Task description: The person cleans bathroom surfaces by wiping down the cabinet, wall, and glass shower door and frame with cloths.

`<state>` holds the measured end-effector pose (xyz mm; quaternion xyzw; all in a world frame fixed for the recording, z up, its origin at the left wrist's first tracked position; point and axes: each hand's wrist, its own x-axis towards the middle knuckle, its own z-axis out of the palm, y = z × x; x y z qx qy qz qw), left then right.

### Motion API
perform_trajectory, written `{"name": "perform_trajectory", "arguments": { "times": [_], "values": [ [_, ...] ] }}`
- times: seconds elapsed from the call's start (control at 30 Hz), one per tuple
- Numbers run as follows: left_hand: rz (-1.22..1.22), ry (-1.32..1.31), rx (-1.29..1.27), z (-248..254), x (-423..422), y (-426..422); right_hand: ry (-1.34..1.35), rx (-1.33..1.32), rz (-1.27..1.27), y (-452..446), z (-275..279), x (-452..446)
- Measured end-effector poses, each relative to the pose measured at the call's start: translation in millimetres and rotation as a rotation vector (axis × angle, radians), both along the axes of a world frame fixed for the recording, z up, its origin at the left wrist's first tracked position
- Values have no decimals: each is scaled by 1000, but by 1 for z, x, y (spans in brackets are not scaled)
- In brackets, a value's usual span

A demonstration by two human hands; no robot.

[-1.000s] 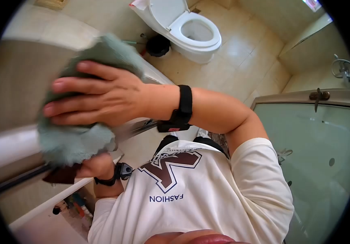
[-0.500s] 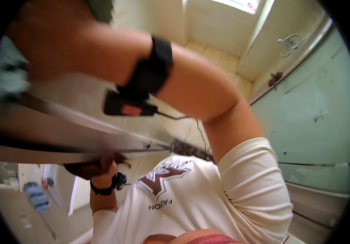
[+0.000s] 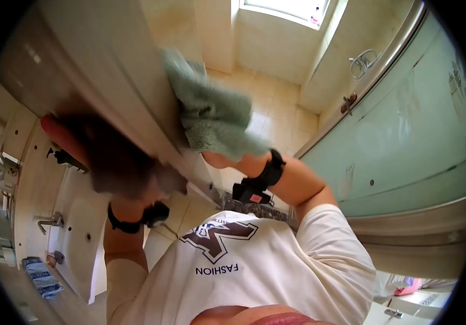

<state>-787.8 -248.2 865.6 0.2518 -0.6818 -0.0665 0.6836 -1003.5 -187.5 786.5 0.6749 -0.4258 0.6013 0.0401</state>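
Observation:
My right hand (image 3: 218, 160) is mostly hidden under a green cloth (image 3: 217, 111), which it holds up beside the edge of a large beige panel (image 3: 108, 59). The cloth is slightly blurred and hangs over my fingers. Lower left, my left hand (image 3: 149, 192) is wrapped in blur around a dark brown cloth (image 3: 116, 157), close against the near side of the same panel. A reddish end (image 3: 62, 140) shows at the far left of the brown cloth. Both wrists wear black bands with small devices.
On the left are a white washbasin (image 3: 81, 230), a tap (image 3: 49, 222) and a blue patterned towel (image 3: 42, 277). A frosted glass shower door (image 3: 395, 141) with a handle (image 3: 348, 103) stands at the right, below a shower fitting (image 3: 364, 62). Tiled floor lies beyond.
The view has swung; the toilet has left it and the washbasin has come in. My right hand has moved from the panel's face to its edge with the green cloth.

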Motion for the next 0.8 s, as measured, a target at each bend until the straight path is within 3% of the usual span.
{"name": "perform_trajectory", "arguments": {
  "times": [0.13, 0.4, 0.63, 0.8],
  "values": [
    [-28, -223, -315, 28, 3, -6, -53, 51, -61, 9, -2, 21],
    [-412, -331, -208, -43, 22, -6, -198, 100, -55, 18, -29, 73],
    [-1007, -295, 224, -107, 22, -18, -416, 47, 166, 18, -50, 115],
    [-1673, -128, 867, -153, -1, -2, -841, 174, 399, 49, -68, 93]
  ]
}}
